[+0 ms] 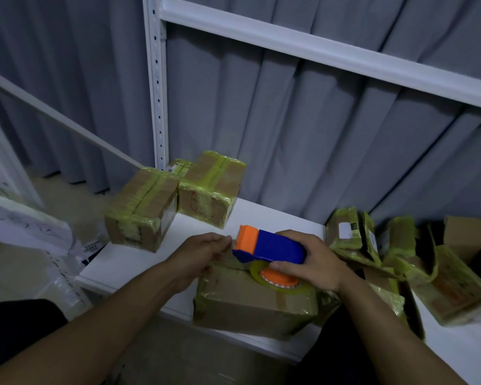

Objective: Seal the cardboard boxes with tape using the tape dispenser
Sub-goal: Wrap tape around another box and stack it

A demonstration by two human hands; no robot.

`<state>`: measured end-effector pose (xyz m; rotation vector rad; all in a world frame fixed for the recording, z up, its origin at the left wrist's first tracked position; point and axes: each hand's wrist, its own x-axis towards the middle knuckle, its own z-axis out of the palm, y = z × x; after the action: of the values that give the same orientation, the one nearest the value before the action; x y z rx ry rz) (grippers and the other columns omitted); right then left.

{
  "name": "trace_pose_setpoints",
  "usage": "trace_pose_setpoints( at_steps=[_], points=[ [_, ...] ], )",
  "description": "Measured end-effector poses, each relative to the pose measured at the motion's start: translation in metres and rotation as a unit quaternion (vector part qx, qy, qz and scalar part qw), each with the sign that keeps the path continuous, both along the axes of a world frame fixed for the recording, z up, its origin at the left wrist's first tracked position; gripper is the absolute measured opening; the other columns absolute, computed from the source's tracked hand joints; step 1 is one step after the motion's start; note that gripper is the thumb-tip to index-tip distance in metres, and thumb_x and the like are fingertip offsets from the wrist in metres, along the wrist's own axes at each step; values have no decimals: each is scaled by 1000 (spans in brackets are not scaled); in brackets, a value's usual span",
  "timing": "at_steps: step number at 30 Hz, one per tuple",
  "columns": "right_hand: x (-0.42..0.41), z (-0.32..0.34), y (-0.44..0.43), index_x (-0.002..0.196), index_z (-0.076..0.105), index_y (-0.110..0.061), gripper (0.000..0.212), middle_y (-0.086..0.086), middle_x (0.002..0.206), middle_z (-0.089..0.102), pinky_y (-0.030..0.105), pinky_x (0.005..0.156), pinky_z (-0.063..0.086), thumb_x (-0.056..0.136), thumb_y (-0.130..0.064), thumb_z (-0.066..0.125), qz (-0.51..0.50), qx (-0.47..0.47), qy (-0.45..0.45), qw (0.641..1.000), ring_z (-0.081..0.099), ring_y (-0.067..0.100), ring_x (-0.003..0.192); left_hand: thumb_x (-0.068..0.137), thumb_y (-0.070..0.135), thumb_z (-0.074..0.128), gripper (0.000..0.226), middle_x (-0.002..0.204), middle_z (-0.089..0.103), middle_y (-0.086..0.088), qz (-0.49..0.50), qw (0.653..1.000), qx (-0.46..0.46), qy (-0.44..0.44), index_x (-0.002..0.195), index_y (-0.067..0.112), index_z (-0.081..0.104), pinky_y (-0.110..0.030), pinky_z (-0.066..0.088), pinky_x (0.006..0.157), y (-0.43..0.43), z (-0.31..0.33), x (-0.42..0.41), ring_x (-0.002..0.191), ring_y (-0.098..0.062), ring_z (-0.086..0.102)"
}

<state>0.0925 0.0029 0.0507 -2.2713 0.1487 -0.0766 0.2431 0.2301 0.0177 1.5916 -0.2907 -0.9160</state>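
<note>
Head view: the right hand (314, 262) gripped the blue-and-orange tape dispenser (270, 248), set on top of the cardboard box (247, 304) directly beneath it on the white shelf (139, 257). The left hand (206, 251) lay with fingers nearly straight at the dispenser's orange nose, steadying the box. Two taped boxes (142, 209) stood beyond the left hand.

Judgement: a tape run was starting. The next move calls for anchoring the tape end, then drawing the dispenser along the seam.

Bare white tabletop (128, 259) lies open between the near box (250, 304) and two taped boxes (206, 187) at the back left. A heap of opened boxes (400, 251) crowds the right side, just beside the near box.
</note>
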Motion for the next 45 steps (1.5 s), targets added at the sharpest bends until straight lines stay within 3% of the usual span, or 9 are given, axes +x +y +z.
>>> trace_pose_setpoints(
  at_steps=[5, 9, 14, 17, 25, 28, 33, 41, 45],
  points=[
    [1, 3, 2, 130, 61, -35, 55, -16, 118, 69, 36, 88, 61, 82, -57, 79, 13, -14, 6, 1000, 66, 9, 110, 94, 38, 65, 22, 102, 76, 3, -13, 1000, 6, 11, 106, 24, 76, -36, 48, 82, 5, 2, 1, 104, -19, 66],
    [2, 6, 5, 128, 62, -34, 50, -16, 117, 69, 35, 88, 61, 84, -48, 81, 19, -19, 6, 1000, 67, 10, 109, 97, 34, 60, 19, 102, 76, 4, -49, 999, -4, 7, 108, 24, 73, -30, 50, 77, 9, 3, 2, 101, -15, 69],
    [9, 9, 11, 128, 61, -36, 50, -17, 117, 69, 33, 87, 61, 84, -51, 81, 34, -50, 14, 998, 66, 8, 109, 98, 20, 60, 21, 71, 68, 2, -32, 998, -12, -50, 80, 18, 70, -29, 50, 72, 10, 0, 7, 75, -13, 62],
    [17, 16, 12, 125, 61, -39, 51, -20, 116, 68, 30, 86, 60, 82, -57, 81, 45, -88, 19, 995, 66, 4, 107, 95, 14, 64, 18, 65, 60, -3, -20, 998, -14, -58, 79, 9, 66, -32, 48, 70, 12, 0, 15, 69, -17, 53],
    [28, 36, 11, 120, 59, -46, 49, -27, 107, 66, 15, 79, 54, 80, -68, 75, 59, -183, 51, 980, 61, -6, 101, 89, 0, 69, 8, 84, 68, -9, 78, 995, 28, -47, 81, 3, 70, -29, 54, 66, 31, -6, 42, 78, -19, 60],
    [32, 37, 14, 121, 59, -45, 53, -23, 108, 68, 22, 81, 58, 79, -75, 70, 66, -198, 84, 974, 63, -3, 99, 88, 1, 69, 4, 95, 69, -9, 82, 995, 54, -30, 85, 3, 69, -27, 52, 63, 42, -14, 43, 87, -20, 62],
    [48, 36, 27, 117, 62, -44, 53, -22, 105, 69, 31, 83, 60, 77, -78, 66, 82, -219, 102, 967, 65, -1, 94, 90, 2, 67, 4, 94, 68, -9, 96, 992, 75, -44, 87, 4, 69, -28, 49, 66, 63, -20, 49, 83, -17, 60],
    [61, 42, 32, 112, 65, -43, 54, -19, 102, 70, 33, 82, 61, 73, -80, 66, 92, -222, 142, 960, 67, 2, 93, 89, 2, 68, 4, 90, 64, -4, 127, 987, 83, -46, 87, 3, 65, -26, 44, 62, 85, -39, 59, 78, -14, 53],
    [59, 42, 29, 115, 64, -43, 49, -20, 106, 70, 31, 85, 61, 77, -72, 72, 86, -217, 173, 957, 67, 2, 96, 88, 2, 69, 3, 100, 67, -3, 112, 990, 85, -27, 90, 3, 66, -27, 46, 65, 80, -55, 60, 88, -11, 57]
  ],
)
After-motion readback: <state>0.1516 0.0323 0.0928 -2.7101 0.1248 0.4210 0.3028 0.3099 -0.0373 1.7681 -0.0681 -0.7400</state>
